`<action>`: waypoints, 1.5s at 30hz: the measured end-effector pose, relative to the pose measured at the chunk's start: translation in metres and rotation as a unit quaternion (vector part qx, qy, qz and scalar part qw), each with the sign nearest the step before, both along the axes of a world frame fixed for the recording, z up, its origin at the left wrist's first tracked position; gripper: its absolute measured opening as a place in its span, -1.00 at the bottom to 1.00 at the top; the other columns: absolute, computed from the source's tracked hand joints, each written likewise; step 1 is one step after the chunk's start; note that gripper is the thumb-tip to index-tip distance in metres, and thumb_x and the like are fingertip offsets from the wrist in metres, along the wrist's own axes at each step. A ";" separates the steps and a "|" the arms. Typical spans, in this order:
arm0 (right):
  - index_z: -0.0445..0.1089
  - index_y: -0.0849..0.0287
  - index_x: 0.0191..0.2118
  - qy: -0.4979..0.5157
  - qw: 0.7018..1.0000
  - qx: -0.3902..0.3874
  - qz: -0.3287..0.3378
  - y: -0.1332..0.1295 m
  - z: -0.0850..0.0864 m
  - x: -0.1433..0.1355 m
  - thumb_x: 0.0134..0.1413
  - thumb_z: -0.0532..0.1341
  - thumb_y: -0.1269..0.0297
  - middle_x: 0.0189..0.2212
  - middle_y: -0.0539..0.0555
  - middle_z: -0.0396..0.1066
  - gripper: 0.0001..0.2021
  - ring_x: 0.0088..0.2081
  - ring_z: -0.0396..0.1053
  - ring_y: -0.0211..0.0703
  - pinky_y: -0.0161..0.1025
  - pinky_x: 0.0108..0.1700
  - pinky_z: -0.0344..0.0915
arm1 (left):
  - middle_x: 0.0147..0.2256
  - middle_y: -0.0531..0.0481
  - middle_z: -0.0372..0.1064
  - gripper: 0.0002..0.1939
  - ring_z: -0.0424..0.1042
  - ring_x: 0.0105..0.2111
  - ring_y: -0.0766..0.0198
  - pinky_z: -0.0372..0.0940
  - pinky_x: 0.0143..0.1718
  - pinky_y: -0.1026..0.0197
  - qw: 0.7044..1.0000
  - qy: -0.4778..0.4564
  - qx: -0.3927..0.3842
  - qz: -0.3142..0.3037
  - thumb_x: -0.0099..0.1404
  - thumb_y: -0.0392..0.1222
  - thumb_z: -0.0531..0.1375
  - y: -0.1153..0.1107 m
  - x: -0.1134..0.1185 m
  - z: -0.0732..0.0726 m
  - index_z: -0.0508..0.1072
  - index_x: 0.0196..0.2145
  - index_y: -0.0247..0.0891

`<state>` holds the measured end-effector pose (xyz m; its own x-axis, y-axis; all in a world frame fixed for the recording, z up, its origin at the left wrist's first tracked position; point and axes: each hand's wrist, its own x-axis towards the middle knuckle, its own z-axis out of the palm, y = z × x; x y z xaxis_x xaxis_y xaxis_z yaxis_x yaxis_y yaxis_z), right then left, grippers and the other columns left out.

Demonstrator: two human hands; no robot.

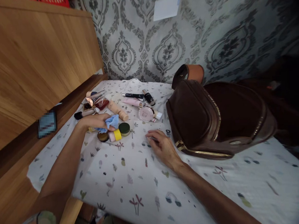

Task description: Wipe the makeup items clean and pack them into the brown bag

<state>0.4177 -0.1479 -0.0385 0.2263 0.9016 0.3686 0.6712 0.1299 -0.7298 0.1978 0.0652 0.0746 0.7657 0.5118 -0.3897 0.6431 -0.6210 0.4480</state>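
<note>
My left hand [95,121] is closed on a light blue cloth [112,121], which bunches out past the fingers over a group of small jars. Just below it are a jar with a yellow lid [117,134], a dark brown-lidded jar [102,137] and a dark green-lidded jar [124,128]. A beige tube [117,110] lies right behind that hand. My right hand [164,150] rests on the patterned tablecloth [132,170], its fingers loosely bent and slightly apart, with nothing visible in them. It is near the left side of a dark brown leather bag [190,116].
Behind the hands lie a round pink compact [146,114], a pink tube [133,102], a black tube [134,96], a small black bottle [148,97] and several other cosmetics. A wooden cabinet [42,57] borders the left, and a patterned wall [134,35] stands at the back.
</note>
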 end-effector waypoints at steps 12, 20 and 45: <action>0.49 0.16 -0.17 -0.022 1.000 0.008 0.021 -0.002 0.004 -0.003 0.20 0.14 0.32 -0.09 0.21 0.45 -0.82 -0.01 0.39 0.06 0.02 -0.01 0.37 | -0.54 0.15 0.23 -0.72 0.20 -0.51 0.32 0.07 -0.48 0.28 0.980 0.048 -0.044 -0.188 0.05 -0.02 0.27 -0.054 0.033 0.012 0.27 -0.46 -0.20; 0.47 0.18 -0.16 -0.021 0.997 0.016 0.069 -0.008 0.012 -0.009 0.21 0.15 0.27 -0.08 0.24 0.43 -0.82 0.00 0.38 0.06 0.00 0.00 0.35 | -0.52 0.16 0.25 -0.81 0.29 -0.45 0.26 0.09 -0.44 0.25 0.955 0.034 -0.021 -0.293 0.00 -0.27 0.25 -0.092 0.052 -0.004 0.27 -0.44 -0.17; 0.46 0.17 -0.29 0.006 0.997 -0.052 0.050 -0.009 0.013 -0.013 0.00 0.33 0.34 -0.34 0.04 0.39 -0.88 -0.31 0.32 -0.14 -0.23 -0.30 0.28 | -0.05 -0.13 0.27 -0.68 0.31 -0.04 0.07 0.23 -0.09 0.10 0.959 -0.201 0.089 -0.178 0.47 0.04 -0.07 -0.114 0.062 -0.022 0.25 -0.04 -0.23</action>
<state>0.4048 -0.1566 -0.0255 0.1380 0.9528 0.2702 0.6493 0.1190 -0.7512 0.2601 -0.0486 0.0527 0.9743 0.2211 0.0436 0.1732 -0.8585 0.4827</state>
